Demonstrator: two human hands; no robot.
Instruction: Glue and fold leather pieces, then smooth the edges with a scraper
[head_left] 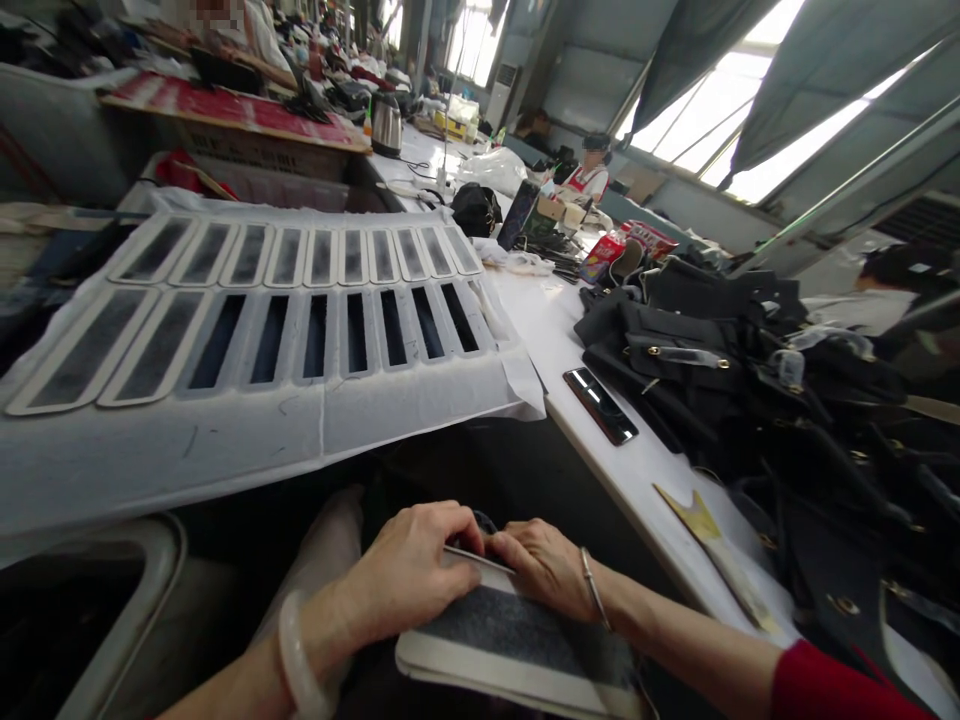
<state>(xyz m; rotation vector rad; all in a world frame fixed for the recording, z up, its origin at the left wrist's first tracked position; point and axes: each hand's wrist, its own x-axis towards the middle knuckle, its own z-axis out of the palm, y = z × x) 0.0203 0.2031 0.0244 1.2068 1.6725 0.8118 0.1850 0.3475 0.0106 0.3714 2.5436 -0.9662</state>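
In my lap lies a small stack of flat, round-cornered panels (495, 630) with pale borders and dark middles. My left hand (424, 570) grips the upper edge of the stack, thumb on top and fingers curled over. Close beside it, my right hand (544, 565) is closed on the same edge, its fingertips partly hidden. Some small dark thing shows between the hands, too hidden to name. Beyond them, a white sheet with rectangular openings (322, 410) carries similar panels (71, 355) along its back row and at the left of its front row.
On the white table to my right lie a phone (600, 405), a yellowish notched strip (712, 550) and a heap of black bags (750, 370). A kettle (387, 125) stands farther back. A white-rimmed bin (161, 570) is at lower left. Other people sit in the background.
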